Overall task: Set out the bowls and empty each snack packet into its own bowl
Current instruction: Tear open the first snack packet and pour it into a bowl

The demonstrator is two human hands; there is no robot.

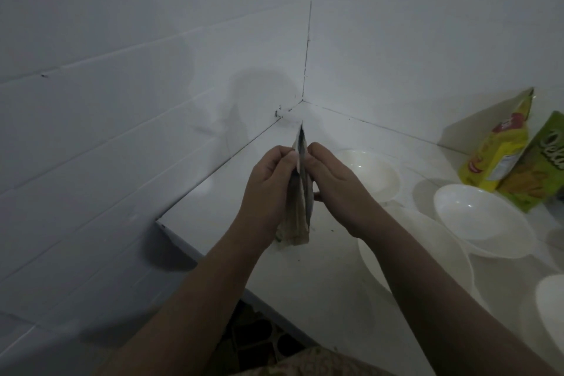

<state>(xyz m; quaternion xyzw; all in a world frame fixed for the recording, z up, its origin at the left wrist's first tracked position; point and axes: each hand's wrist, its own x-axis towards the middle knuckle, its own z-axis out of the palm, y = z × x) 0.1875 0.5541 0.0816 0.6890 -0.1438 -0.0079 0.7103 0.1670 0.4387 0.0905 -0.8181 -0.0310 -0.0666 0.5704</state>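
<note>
Both hands met above the white surface (320,299), pinching one snack packet (300,192) between them: the left hand (268,189) gripped its left face with curled fingers and thumb, the right hand (335,180) its right face. That packet stood upright and edge-on, its top seam pointing toward the tiled corner, its lower end hanging just over the surface. Beyond the right hand sat a white bowl (375,174); a second bowl (479,220) lay farther right, a large one (451,250) lay under the right forearm, and another (552,305) was cut off by the frame. Two more packets, one yellow (500,149) and one green (540,165), leaned against the wall on the far right.
</note>
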